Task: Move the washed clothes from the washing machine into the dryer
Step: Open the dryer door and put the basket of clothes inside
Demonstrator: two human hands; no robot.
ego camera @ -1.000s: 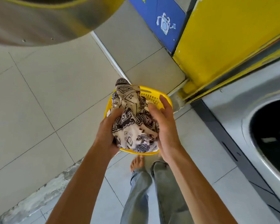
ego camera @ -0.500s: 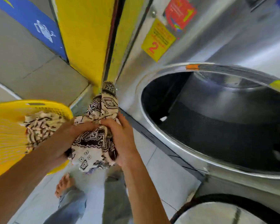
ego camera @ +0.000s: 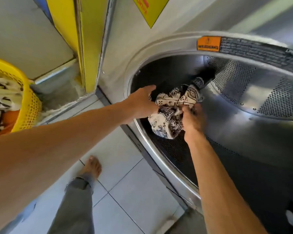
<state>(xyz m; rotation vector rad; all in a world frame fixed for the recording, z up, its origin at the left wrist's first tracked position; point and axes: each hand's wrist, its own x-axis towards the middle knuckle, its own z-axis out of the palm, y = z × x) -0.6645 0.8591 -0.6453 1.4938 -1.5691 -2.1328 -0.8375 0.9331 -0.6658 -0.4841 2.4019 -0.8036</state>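
Both hands hold the bunched patterned cloth (ego camera: 169, 114) in the dryer (ego camera: 243, 102) mouth, its length slanting up toward the drum's back; left hand (ego camera: 142, 105) loosely spread against it, right hand (ego camera: 193, 120) pinching it.

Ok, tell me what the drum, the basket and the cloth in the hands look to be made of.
Drum: likely stainless steel, with a dull sheen and rows of punched holes.
Basket: looks like moulded plastic, glossy yellow with a lattice wall.
Cloth: apparently thin woven fabric, matte, cream with a dark print, bunched in soft folds.
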